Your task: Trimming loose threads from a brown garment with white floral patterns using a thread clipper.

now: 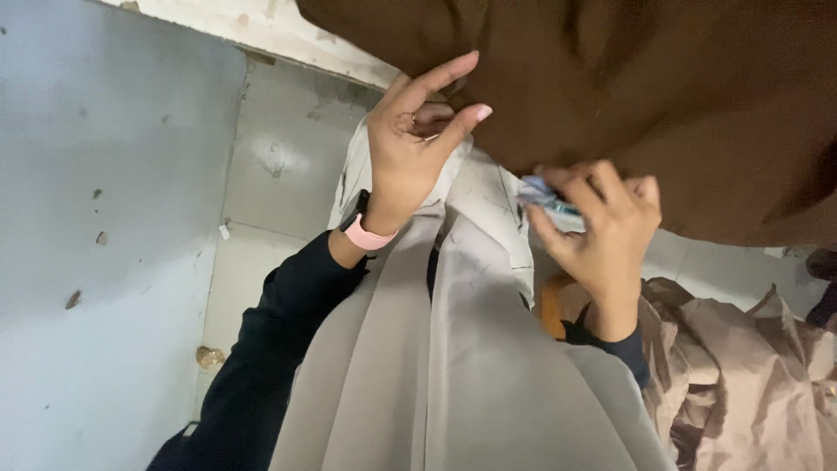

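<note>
Your left hand (410, 148) pinches the edge of the dark brown fabric (680, 96), thumb and forefinger closed on it, pink watch strap (370, 235) at the wrist. Your right hand (602, 235) grips a small blue-and-white item (545, 196) against the same cloth. Grey fabric (453, 366) drapes below; tan cloth (750, 375) is heaped at right.

One small crumpled label (547, 197), light blue and white, pinched in right hand (602, 228) fingertips against brown cloth (697, 96).
</note>
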